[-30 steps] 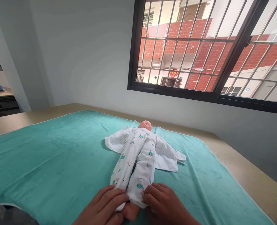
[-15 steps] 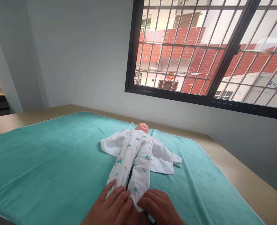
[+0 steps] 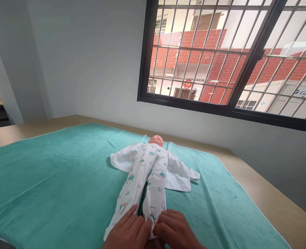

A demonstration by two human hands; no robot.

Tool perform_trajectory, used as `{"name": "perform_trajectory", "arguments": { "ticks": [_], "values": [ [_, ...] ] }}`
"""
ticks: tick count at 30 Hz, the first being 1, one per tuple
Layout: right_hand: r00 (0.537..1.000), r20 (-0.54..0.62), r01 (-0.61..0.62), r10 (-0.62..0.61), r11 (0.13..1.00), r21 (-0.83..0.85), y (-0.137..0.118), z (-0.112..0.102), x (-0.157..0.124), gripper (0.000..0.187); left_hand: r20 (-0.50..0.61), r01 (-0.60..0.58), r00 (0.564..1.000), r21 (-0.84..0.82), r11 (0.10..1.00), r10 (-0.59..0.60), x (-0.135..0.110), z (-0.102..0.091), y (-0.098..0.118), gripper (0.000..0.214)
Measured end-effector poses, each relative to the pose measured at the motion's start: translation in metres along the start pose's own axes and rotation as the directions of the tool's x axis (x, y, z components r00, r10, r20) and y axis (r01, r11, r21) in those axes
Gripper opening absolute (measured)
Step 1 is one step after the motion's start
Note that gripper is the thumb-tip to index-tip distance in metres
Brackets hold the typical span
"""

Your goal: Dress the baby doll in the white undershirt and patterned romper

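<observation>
A doll lies on its back, its head [image 3: 156, 140] at the far end, dressed in a white baby outfit [image 3: 142, 162] printed with small green and pink animals. The two legs of the outfit stretch toward me. My left hand [image 3: 131, 229] pinches the inner side of the right-hand leg [image 3: 154, 197] near its hem, with a finger resting by the gap between the legs. On the outer side of that same hem, my right hand [image 3: 175, 229] has its fingers curled round the cloth. The left-hand leg [image 3: 123, 205] lies flat, partly behind my left hand.
A green blanket [image 3: 65, 180] covers much of the wooden table [image 3: 261, 192]. White top flaps and sleeves [image 3: 177, 173] spread out beside the doll. Behind the table stand a grey wall [image 3: 91, 62] and a dark-framed barred window [image 3: 184, 102].
My left hand has shifted right, off the left-hand leg, whose lower end now shows. Both hands are now close together at the right-hand leg's hem.
</observation>
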State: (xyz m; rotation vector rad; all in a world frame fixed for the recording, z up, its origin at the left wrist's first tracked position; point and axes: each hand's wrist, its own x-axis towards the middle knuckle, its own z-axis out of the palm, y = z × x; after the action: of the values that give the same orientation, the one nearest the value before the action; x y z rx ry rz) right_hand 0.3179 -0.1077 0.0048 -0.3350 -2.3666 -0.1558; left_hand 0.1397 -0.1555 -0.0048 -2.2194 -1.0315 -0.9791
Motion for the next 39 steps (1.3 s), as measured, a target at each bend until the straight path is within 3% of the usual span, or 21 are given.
{"name": "perform_trajectory", "arguments": {
  "ticks": [11,22,27,30,31,33,35,37,39],
  "values": [
    [0.999,-0.025,0.028,-0.028,1.000,-0.003,-0.005,-0.006,0.006,0.021,0.027,0.055,0.998,-0.023,0.998,-0.054,0.001,-0.010,-0.005,0.024],
    [0.991,0.128,0.034,-0.040,0.998,0.045,-0.002,0.024,-0.011,0.037,0.006,-0.041,0.999,0.076,0.996,0.040,-0.030,-0.015,-0.011,0.034],
    [0.986,0.164,-0.038,0.010,0.985,0.171,-0.004,0.021,-0.014,0.043,0.004,-0.048,0.999,-0.109,0.993,0.049,-0.023,-0.029,-0.020,0.031],
    [0.980,0.106,-0.188,0.167,0.953,0.236,-0.002,0.008,-0.010,0.044,0.077,0.086,0.995,-0.294,0.952,-0.067,-0.010,-0.040,-0.040,0.022],
    [0.962,0.068,-0.274,0.266,0.924,0.268,0.002,0.003,-0.007,0.041,0.110,0.169,0.984,-0.341,0.925,-0.139,-0.004,-0.040,-0.050,0.020],
    [0.876,-0.003,-0.454,0.482,0.828,0.331,0.017,-0.007,0.001,0.032,0.180,0.372,0.928,-0.402,0.837,-0.326,0.010,-0.033,-0.076,0.018],
    [0.769,-0.038,-0.582,0.638,0.723,0.372,0.042,-0.014,0.014,0.024,0.263,0.576,0.816,-0.439,0.689,-0.515,0.026,-0.014,-0.105,0.017],
    [0.679,-0.020,-0.671,0.733,0.633,0.387,0.075,-0.017,0.031,0.023,0.313,0.657,0.744,-0.504,0.561,-0.590,0.043,0.012,-0.131,0.019],
    [0.624,0.013,-0.738,0.781,0.584,0.336,0.110,-0.013,0.053,0.027,0.321,0.692,0.686,-0.564,0.451,-0.653,0.056,0.041,-0.149,0.022]
  ]
}}
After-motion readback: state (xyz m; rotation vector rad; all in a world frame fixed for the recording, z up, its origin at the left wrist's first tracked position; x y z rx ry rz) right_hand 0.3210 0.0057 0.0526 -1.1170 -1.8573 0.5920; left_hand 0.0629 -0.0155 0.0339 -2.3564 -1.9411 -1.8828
